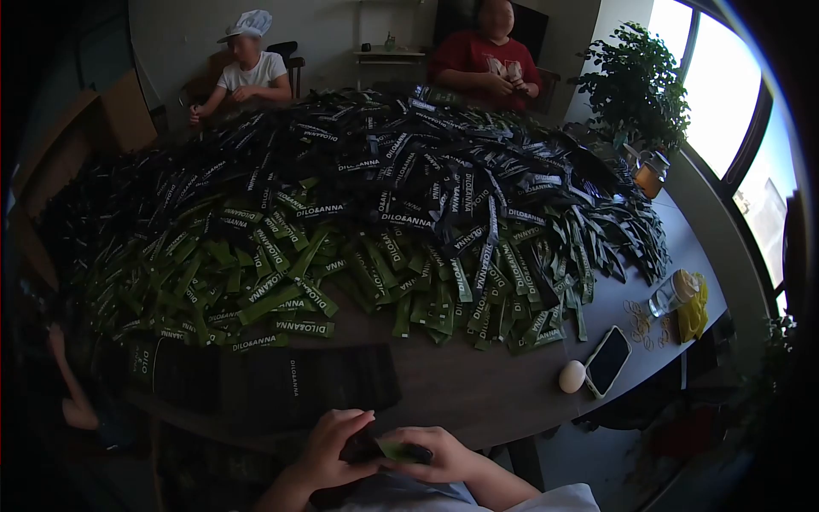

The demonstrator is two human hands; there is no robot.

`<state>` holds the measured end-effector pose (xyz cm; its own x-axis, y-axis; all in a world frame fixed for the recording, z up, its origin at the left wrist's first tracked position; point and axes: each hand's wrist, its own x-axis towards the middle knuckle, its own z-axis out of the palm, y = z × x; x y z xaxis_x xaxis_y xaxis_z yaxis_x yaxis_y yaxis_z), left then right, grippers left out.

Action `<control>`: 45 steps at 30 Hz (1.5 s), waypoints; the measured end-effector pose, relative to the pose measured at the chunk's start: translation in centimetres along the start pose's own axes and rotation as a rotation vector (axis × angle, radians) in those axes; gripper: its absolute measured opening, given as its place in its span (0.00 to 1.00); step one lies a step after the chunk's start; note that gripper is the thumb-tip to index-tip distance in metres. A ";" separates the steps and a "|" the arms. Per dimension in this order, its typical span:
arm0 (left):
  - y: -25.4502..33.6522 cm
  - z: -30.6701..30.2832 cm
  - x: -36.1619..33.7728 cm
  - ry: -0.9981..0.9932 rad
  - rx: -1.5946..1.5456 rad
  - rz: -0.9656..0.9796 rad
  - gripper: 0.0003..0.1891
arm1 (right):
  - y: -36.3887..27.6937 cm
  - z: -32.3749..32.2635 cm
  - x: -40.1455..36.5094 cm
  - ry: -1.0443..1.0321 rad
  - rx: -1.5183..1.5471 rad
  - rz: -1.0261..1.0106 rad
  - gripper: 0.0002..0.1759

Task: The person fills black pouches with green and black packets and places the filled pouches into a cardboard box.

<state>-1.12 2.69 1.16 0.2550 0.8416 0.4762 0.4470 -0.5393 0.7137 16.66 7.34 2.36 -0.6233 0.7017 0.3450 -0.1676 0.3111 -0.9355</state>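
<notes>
My left hand [328,450] and my right hand [442,452] are close together at the table's near edge, fingers curled round a small bundle of stick sachets [394,447], dark with a green part showing. The palms hide most of it, so how many sticks it contains cannot be seen. Just beyond my left hand lies a flat black pouch [333,384] printed DILO&ANNA, with another dark pouch [175,375] to its left. Farther back rises a large heap of loose stick sachets, green ones [273,256] on the near side and black ones [341,162] behind.
On the right of the table [478,392] are an egg [572,376], a phone [609,362], rubber bands [638,324], a clear cup [674,293] and a yellow cloth [694,311]. Two people sit across the heap; another person's arm [72,375] shows at left.
</notes>
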 end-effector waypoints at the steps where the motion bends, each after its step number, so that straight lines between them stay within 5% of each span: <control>1: 0.4 -0.2 0.2 -0.032 -0.001 -0.009 0.35 | 0.4 -0.4 -0.5 -0.046 -0.044 0.042 0.13; 7: 0.4 0.2 -0.2 -0.016 -0.041 -0.106 0.32 | 1.2 -1.4 -0.5 -0.002 -0.446 0.173 0.10; 10: 0.5 -0.2 0.0 0.012 0.273 -0.161 0.40 | 1.6 -1.4 -0.9 0.462 0.395 -0.135 0.19; 13: 0.6 1.3 0.2 0.047 0.314 -0.180 0.49 | -2.0 1.4 2.4 0.599 0.480 -0.282 0.18; 14: 0.8 1.6 0.5 0.107 0.325 -0.116 0.51 | -1.4 1.3 2.2 0.326 0.472 -0.309 0.11; 16: 0.5 1.9 0.1 0.166 0.341 -0.058 0.54 | -2.5 0.5 2.1 -0.013 -0.057 -0.050 0.12; 17: -0.1 1.9 0.0 0.184 0.384 -0.051 0.54 | -2.0 0.0 1.9 -0.130 -0.077 -0.029 0.17; 22: 0.3 2.1 -0.2 0.215 0.423 0.060 0.55 | -0.6 1.4 1.7 -0.043 -0.147 -0.065 0.29; 24: 0.0 1.7 0.2 0.236 0.395 0.059 0.53 | -0.3 2.2 1.4 0.322 0.008 0.039 0.27; 25: 0.0 1.5 0.1 0.227 0.356 0.019 0.52 | -0.3 1.8 1.5 0.321 0.006 0.033 0.27; 28: 0.2 1.0 0.1 0.208 0.332 -0.009 0.50 | -0.7 -0.2 1.0 -0.031 -0.669 -0.255 0.19; 34: 1.1 -0.6 0.9 -0.012 0.356 -0.026 0.49 | -0.5 -1.6 1.6 -0.287 -0.560 -0.115 0.08; 39: 1.4 -2.2 0.8 -0.106 -0.117 -0.499 0.50 | -1.6 -1.4 2.9 -0.419 -0.513 -0.146 0.10; 41: 1.1 -2.0 0.7 -0.164 -0.217 -0.643 0.46 | -2.0 -1.8 4.0 -0.356 -0.549 -0.262 0.13; 42: 1.0 -1.7 0.9 0.025 -0.183 -0.458 0.41 | -1.8 -1.2 4.2 -0.113 -0.529 -0.335 0.15; 43: 1.0 -1.3 1.2 0.213 -0.145 -0.272 0.36 | -2.2 -0.5 4.3 0.083 -0.517 -0.229 0.15; 44: 1.3 -0.8 1.6 0.343 -0.253 -0.330 0.21 | -2.5 0.1 4.5 0.277 -0.508 -0.124 0.15; 45: 1.3 -0.8 1.3 0.344 -0.261 -0.349 0.21 | -1.8 0.3 4.5 0.298 -0.448 -0.051 0.12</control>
<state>-0.91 3.04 3.13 -0.1844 0.9366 0.2978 0.2162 -0.2570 0.9419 13.91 9.75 5.60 -0.3685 0.8099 0.4564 0.1910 0.5464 -0.8154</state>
